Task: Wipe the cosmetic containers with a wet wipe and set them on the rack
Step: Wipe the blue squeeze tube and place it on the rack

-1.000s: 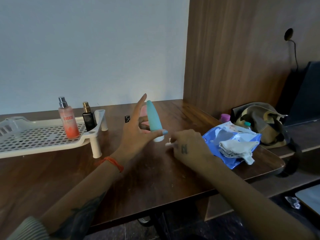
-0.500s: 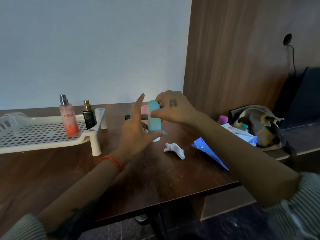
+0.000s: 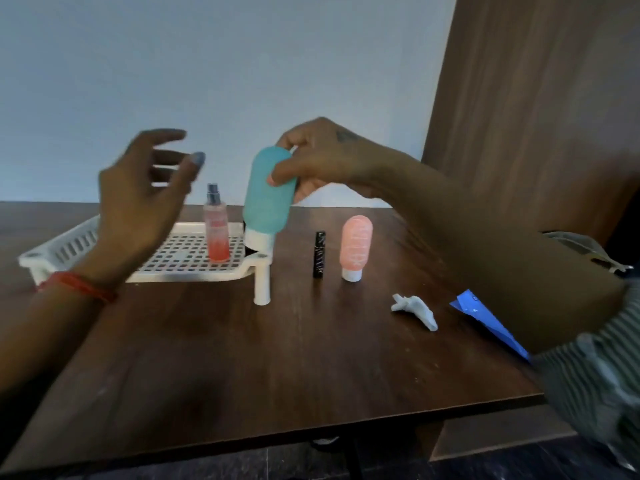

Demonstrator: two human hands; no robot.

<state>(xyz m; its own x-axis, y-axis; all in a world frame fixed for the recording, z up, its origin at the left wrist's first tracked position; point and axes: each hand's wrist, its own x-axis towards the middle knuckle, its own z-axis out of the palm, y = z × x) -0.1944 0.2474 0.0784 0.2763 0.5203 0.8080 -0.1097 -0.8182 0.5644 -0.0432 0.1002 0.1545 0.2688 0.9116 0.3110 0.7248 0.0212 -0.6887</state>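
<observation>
Two hands are raised above the brown table. Right hand, upper centre of frame, pinches the top of a teal bottle between thumb and fingers; bottle hangs cap-down, slightly tilted, its white cap just over the right corner of the white rack; contact with rack cannot be told. Left hand, at left of frame, is empty, fingers spread and loosely curled, a red thread on the wrist. On the rack: one pink spray bottle, upright. On the table right of the rack: a thin black tube and a pink bottle, both upright, near each other. Crumpled white wipe lies lower right; blue packet just beyond, partly hidden by the right forearm.
</observation>
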